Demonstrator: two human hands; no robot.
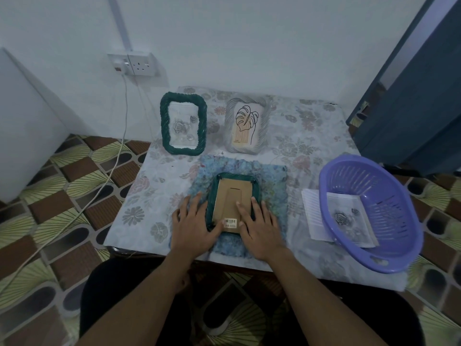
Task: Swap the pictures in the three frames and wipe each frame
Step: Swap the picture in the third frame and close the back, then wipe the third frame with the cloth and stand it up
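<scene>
- White wall (249, 33) behind, floral-clothed table (154, 196) against it.
- Well right of the face-down green frame (232, 193), purple plastic basket (369, 260); rose print (346, 218) in or under it, cannot tell which.
- Under that frame, fluffy blue cloth (272, 181) spread flat.
- Behind that frame, standing: green rope-edged frame (164, 126) and grey frame (230, 143) with leaf drawing.
- Face-down frame likely light, stiff at the rim, glass fragile; best taken by both long side rims, not the thin card backing.
- Flat on its back, fingers straight, gripping nothing: left hand (194, 226) and right hand (259, 226).

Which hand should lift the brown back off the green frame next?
Probably the right hand: its fingers rest on the brown back, while the left hand lies at the left edge of the green frame, good for steadying it.
</scene>
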